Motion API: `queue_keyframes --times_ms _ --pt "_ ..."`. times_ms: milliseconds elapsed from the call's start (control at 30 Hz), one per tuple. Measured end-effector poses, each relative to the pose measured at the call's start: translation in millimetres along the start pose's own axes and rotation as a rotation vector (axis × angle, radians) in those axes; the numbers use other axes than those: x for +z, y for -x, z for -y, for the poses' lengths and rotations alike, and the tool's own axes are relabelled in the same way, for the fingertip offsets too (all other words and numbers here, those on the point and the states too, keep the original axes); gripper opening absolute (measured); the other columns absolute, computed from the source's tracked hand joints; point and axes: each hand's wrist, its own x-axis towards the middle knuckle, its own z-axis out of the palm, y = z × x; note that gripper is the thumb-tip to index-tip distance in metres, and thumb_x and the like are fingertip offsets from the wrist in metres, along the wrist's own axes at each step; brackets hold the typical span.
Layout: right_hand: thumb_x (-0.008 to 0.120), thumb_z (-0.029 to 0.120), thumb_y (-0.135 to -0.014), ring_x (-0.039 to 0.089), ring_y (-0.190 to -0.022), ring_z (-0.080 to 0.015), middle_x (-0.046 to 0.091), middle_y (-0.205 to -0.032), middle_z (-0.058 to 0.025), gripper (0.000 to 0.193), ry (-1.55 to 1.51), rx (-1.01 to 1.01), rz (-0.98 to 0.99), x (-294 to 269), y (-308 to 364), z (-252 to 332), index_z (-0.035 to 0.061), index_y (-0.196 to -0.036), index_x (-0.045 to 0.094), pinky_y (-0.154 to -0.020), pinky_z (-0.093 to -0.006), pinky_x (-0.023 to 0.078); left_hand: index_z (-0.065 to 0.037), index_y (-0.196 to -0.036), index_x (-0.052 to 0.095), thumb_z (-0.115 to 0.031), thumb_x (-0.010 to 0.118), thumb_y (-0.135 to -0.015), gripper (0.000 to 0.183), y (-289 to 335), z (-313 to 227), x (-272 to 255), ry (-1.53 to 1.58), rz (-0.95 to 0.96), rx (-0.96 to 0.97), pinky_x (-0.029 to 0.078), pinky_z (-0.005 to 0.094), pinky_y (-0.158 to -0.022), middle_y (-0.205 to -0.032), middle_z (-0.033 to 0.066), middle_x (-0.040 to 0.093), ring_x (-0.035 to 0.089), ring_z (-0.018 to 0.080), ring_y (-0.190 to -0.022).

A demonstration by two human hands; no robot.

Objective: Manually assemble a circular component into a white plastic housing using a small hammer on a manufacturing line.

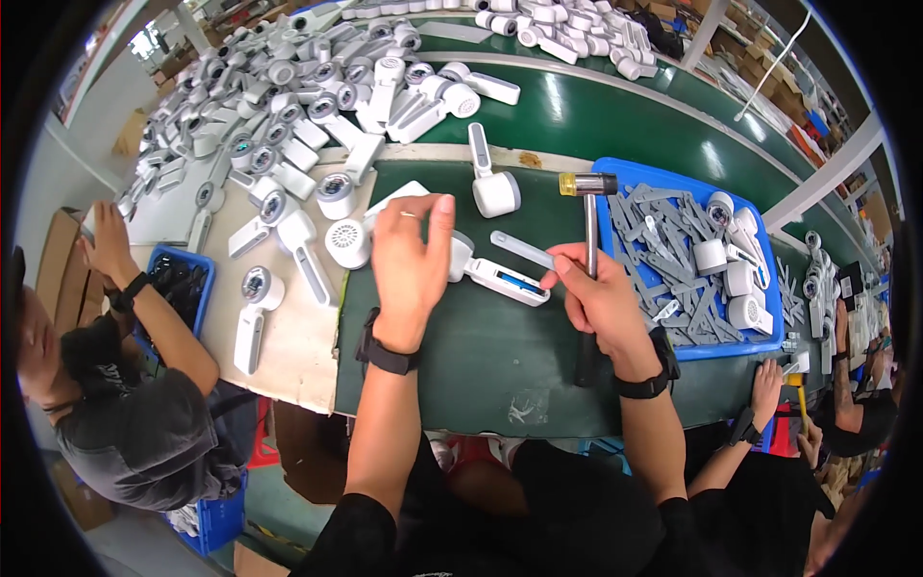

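White handheld device and small mallet, centre of frame

White device [486,272]: round head, long handle lying flat on the green tabletop, open blue-lined slot facing up; grey strip [520,249] just above it. Mallet [588,252]: yellow-and-black head, dark shaft, lengthwise toward lower frame.

Green-topped workbench [500,365] w/ conveyor belt [615,120] behind, white frame posts [827,173].

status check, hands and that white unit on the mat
Left hand pressing white handheld unit. Right hand gripping mallet. Grey strip loose beside it.
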Motion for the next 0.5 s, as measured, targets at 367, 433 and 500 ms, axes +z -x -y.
queue_keyframes --times_ms 367,433,500 --pt "0.059 0.017 -0.109 0.045 -0.043 -0.0068 0.065 -0.081 -0.0042 0.021 -0.035 -0.003 -0.07 16 -22 1 -0.0008 -0.117 0.066 -0.038 -0.024 0.027 0.0 -0.123 0.069 -0.036 0.099 -0.071 0.07 -18 22 -6 0.134 0.778 0.188 0.051 0.0421 -0.103 -0.125 0.0186 0.067 0.065 0.0353 -0.118" --pt "0.058 0.016 -0.11 0.045 -0.043 -0.0069 0.065 -0.082 -0.0043 0.02 -0.021 0.037 -0.066 26 -17 -8 -0.001 -0.117 0.065 -0.037 -0.0243 0.026 -0.003 -0.112 0.071 -0.031 0.096 -0.072 0.055 -14 39 -17 0.16 0.709 0.433 0.053 0.0443 -0.097 -0.114 0.015 0.069 0.067 0.0363 -0.108" --pt "0.06 0.019 -0.109 0.042 -0.043 -0.0056 0.065 -0.081 -0.002 0.021 0.007 0.053 0.007 43 -16 -6 0.0007 -0.118 0.067 -0.038 -0.0236 0.025 -0.005 -0.099 0.07 -0.025 0.094 -0.073 0.04 -14 55 -27 0.067 0.623 0.439 0.053 0.0462 -0.087 -0.103 0.0128 0.069 0.067 0.0366 -0.097"
